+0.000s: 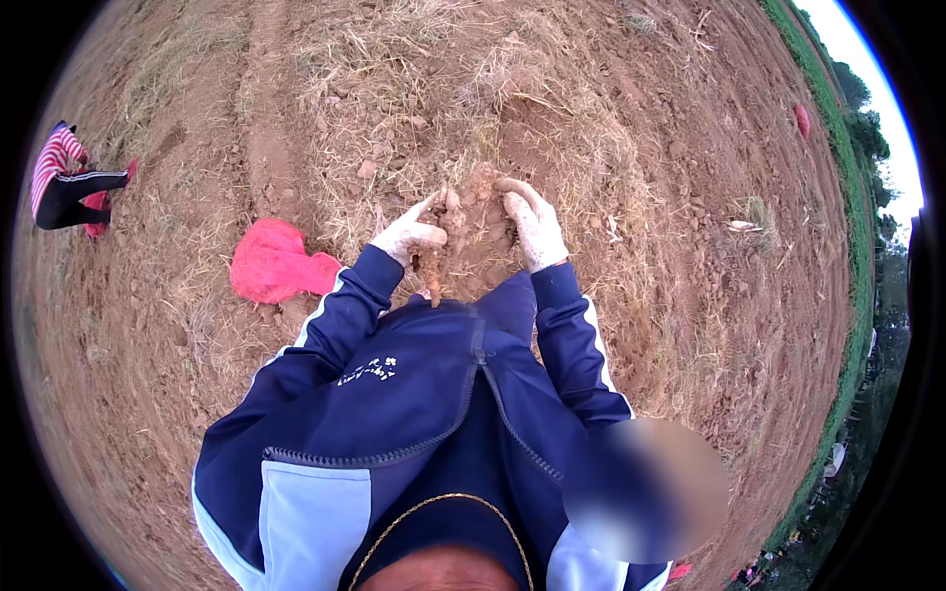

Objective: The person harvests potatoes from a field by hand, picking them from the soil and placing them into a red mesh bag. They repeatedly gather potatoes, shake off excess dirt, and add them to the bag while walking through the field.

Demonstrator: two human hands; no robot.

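My left hand (pixel 412 230), in a whitish, soil-stained glove, is curled around a knobbly, soil-covered root (pixel 433 277). The root's lower end hangs towards my jacket, and lumpy brown pieces (pixel 454 213) show beside my fingertips. Across from it, my right hand (pixel 533 226) wears a similar dirty glove. Its bent fingers are at the edge of an earthy clump (pixel 484 179); whether they grip it is hard to tell. Loose reddish-brown soil (pixel 480 251) lies between and below both hands.
A red mesh sack (pixel 270 262) lies on the ground by my left forearm. Dry straw (pixel 414 44) is strewn over the soil ahead. Another person (pixel 66 177) bends over at the far left. A red sack (pixel 802 120) stands far right, near a green strip (pixel 857 258).
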